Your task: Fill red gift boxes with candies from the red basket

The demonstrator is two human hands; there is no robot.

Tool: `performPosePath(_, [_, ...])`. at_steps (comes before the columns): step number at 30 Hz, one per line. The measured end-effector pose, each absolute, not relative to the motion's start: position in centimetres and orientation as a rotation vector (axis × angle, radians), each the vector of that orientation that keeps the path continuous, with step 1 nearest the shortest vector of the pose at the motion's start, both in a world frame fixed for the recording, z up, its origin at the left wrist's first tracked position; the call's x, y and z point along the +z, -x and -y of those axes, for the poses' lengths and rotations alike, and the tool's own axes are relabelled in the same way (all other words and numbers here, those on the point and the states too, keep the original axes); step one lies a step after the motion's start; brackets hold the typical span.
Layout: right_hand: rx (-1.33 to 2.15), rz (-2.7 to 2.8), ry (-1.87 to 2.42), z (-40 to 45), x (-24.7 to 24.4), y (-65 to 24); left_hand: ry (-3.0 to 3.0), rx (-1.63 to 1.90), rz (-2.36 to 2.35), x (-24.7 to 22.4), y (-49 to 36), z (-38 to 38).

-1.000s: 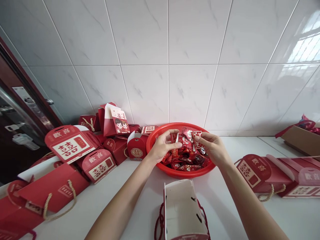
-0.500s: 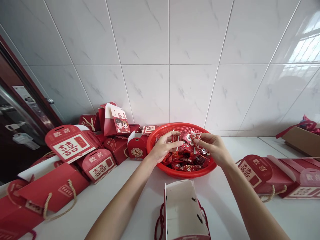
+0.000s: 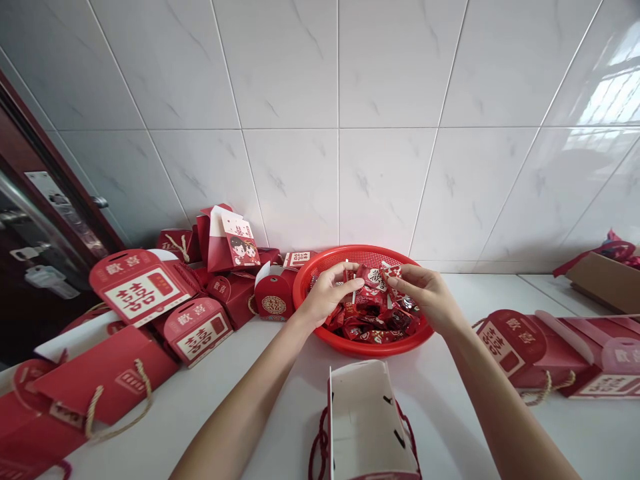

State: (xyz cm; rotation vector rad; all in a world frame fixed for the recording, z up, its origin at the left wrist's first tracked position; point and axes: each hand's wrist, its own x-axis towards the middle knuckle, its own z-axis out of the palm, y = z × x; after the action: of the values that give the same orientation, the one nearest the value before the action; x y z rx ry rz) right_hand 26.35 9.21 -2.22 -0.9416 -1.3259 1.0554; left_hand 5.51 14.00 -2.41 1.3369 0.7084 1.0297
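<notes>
Both bare hands at work above a red plastic basket (image 3: 360, 348), which stands on the white counter (image 3: 295, 400) near the tiled wall (image 3: 300, 80). Left hand (image 3: 327, 295): over the basket's left part, thumb and fingers closed on a small red packet (image 3: 351, 273) with a pale edge. Right hand (image 3: 424, 293): over the right part, fingertips pinching a red-and-white wrapper (image 3: 393, 273); its contents are hidden. Between the two, a red sachet (image 3: 374, 279) with dark lettering on a pale patch faces up; cannot tell whether either hand touches it. Wrapped sweets (image 3: 377, 335), mostly red and some shiny, lie heaped in the basket below. Directly in front of the basket, between the forearms, an open box (image 3: 360, 413) shows its white interior, dark red cord (image 3: 320, 443) looped at its sides. Red gift boxes (image 3: 203, 333) crowd the counter to the left, some stacked, several with rope handles. Two more red cartons (image 3: 537, 353) sit side by side to the right; behind them, a brown cardboard box (image 3: 605, 283) near the wall.
</notes>
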Motion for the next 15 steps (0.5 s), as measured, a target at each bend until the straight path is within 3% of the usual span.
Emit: performPosePath(15, [1.308,1.138,0.873,-9.16,-1.87,-26.23,-1.427,1.172,-0.718,-3.17,-5.49,-14.66])
